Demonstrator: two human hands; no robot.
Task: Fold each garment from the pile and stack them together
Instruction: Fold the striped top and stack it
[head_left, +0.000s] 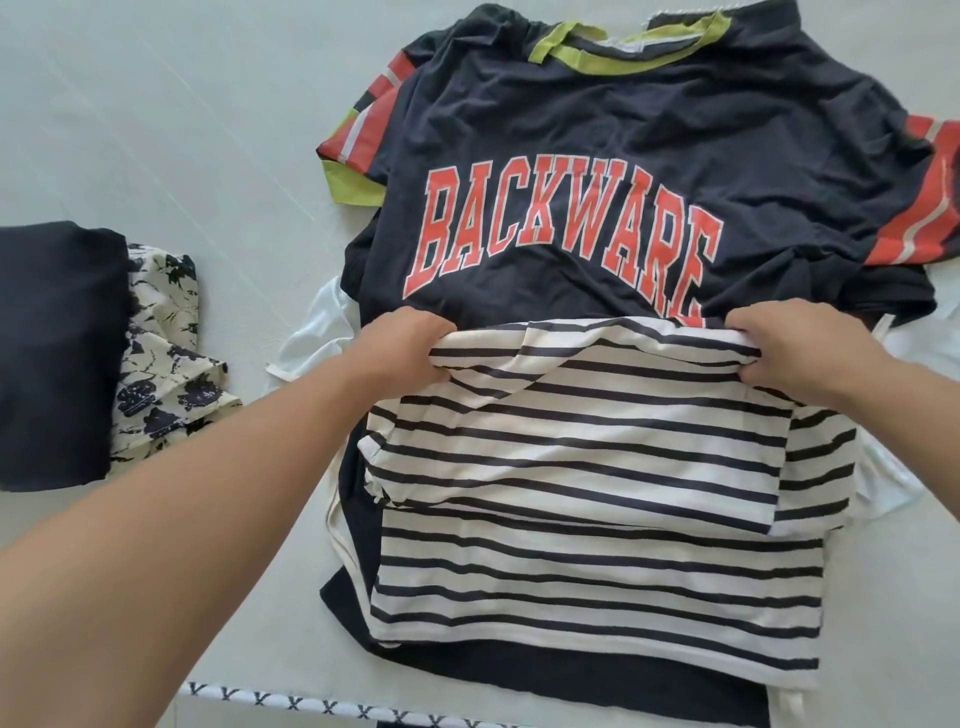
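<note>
Both forearms reach out; my left hand (410, 340) and right hand (810, 353) clench the striped shirt's (597, 467) far edge. Uneven pulling could skew the fold or drag the navy tee (623, 156) beneath.

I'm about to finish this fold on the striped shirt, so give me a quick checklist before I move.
1. Left hand gripping the striped shirt: ok.
2. Right hand gripping the same edge: ok.
3. Edge held level between the hands: ok.
4. Shirt smooth: not ok, creased near the left hand.
5. Clear surface under it: not ok, it lies on the navy shirt.
6. Folded stack at left ready: ok.
</note>
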